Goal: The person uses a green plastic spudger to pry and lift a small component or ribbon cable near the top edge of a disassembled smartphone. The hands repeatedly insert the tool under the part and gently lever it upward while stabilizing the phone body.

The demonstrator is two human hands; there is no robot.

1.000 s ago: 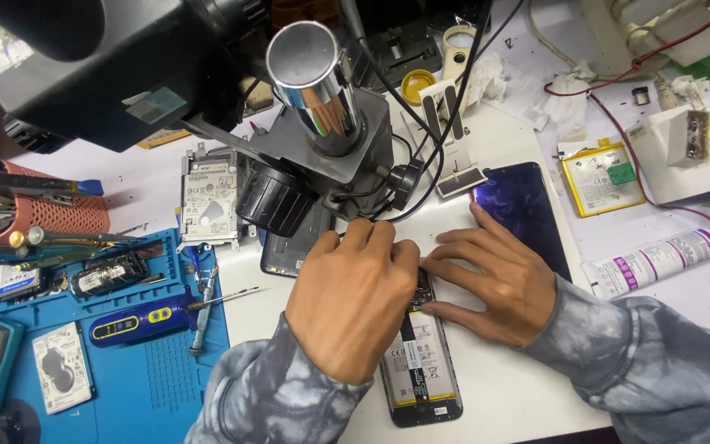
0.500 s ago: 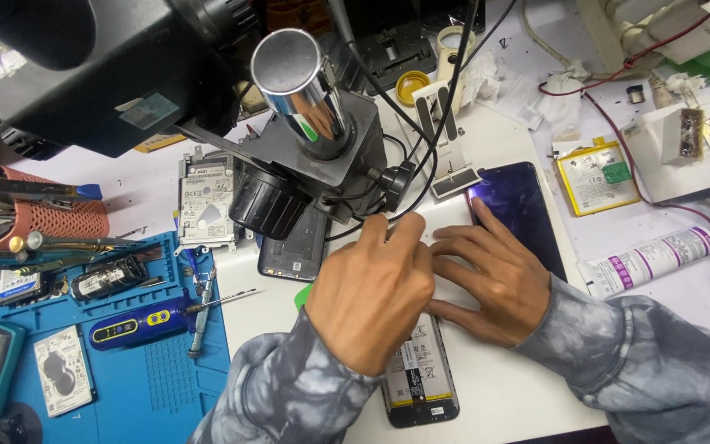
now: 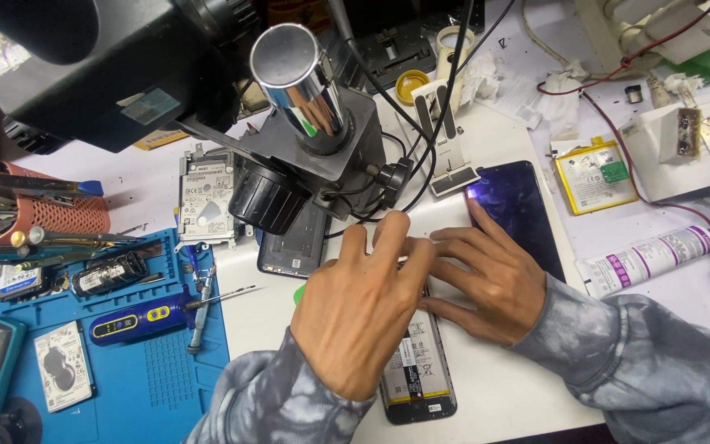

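Black and opened, the phone (image 3: 417, 374) lies below the microscope (image 3: 306, 140), battery side up. Left hand (image 3: 363, 308) and right hand (image 3: 486, 279) press flat, fingers spread, over its upper half, apparently pinning it steady.

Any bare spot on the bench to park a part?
Bare white surface lies right of the opened phone, below the dark screen panel, partly under the right hand. A smaller patch sits between the blue mat and the left hand. Crowded: tools at left, cables and tissue behind the microscope.
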